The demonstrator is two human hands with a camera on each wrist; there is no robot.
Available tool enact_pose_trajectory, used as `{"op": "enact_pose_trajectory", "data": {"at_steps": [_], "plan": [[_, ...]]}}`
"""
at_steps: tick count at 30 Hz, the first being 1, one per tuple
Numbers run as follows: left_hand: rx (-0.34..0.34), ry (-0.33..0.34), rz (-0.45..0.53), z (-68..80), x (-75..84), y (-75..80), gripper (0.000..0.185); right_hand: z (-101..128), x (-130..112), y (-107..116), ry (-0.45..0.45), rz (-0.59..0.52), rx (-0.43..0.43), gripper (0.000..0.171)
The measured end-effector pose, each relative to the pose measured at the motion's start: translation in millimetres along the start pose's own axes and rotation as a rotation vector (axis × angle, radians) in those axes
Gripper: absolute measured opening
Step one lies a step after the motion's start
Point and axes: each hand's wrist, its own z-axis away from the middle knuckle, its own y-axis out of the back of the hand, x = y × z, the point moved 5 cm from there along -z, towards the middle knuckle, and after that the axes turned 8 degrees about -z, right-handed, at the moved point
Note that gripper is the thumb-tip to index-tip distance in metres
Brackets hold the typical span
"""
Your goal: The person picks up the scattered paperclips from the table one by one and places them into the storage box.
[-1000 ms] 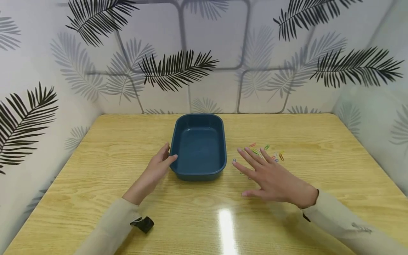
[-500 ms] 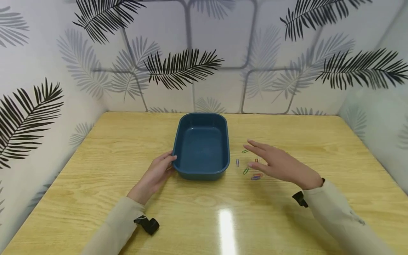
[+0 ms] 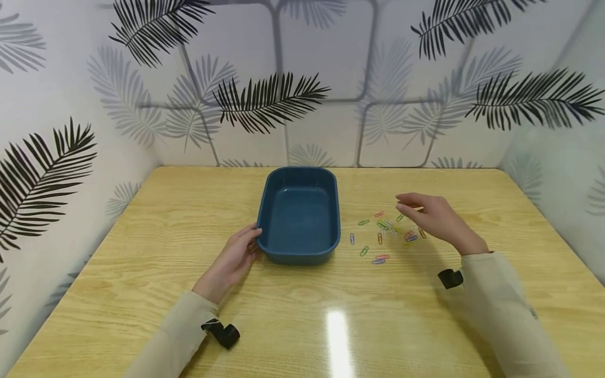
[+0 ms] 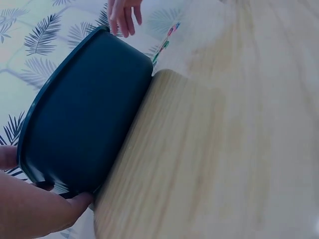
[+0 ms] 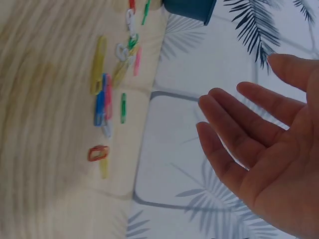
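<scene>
A deep blue plastic tub (image 3: 299,220) with rounded corners stands on the table, its inside bare. My left hand (image 3: 231,262) grips its left wall, thumb hooked over the rim and fingers outside; the left wrist view shows the same hand (image 4: 40,206) low at the tub's end. Right of the tub lie several coloured paper clips (image 3: 379,239), some spread out, some bunched. Above the right side of the bunch hovers my right hand (image 3: 437,218), fingers loosely bent and holding nothing. In the right wrist view its palm (image 5: 269,149) shows, apart from the clips.
The pale wooden table (image 3: 283,320) meets a leaf-patterned wall (image 3: 326,131) at the back and sides. A black strap piece (image 3: 222,333) hangs at the left cuff, and another black piece (image 3: 450,278) at the right cuff.
My right hand has drawn back from low over the clips, rising and moving right and away, so more clips show. The left hand stays at the tub.
</scene>
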Motion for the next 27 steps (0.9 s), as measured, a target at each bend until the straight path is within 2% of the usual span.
{"op": "enact_pose_trajectory", "data": {"at_steps": [5,12,18,22,27], "plan": [[0.017,0.004,0.009,0.2,-7.0,1.6,0.052,-2,19,1,-0.083,-0.005,0.003,0.049],[0.028,-0.002,0.027,-1.2,-10.7,2.8,0.052,0,44,4,-0.23,-0.09,0.003,0.043],[0.025,-0.011,0.038,-1.2,-7.9,1.3,0.051,3,60,5,-0.346,-0.064,-0.029,0.037],[0.018,-0.022,0.032,-0.3,-6.9,1.6,0.05,5,66,4,-0.381,-0.022,-0.057,0.035],[0.011,-0.029,0.021,-0.6,-5.7,1.4,0.051,4,71,2,-0.383,-0.006,-0.079,0.031]]}}
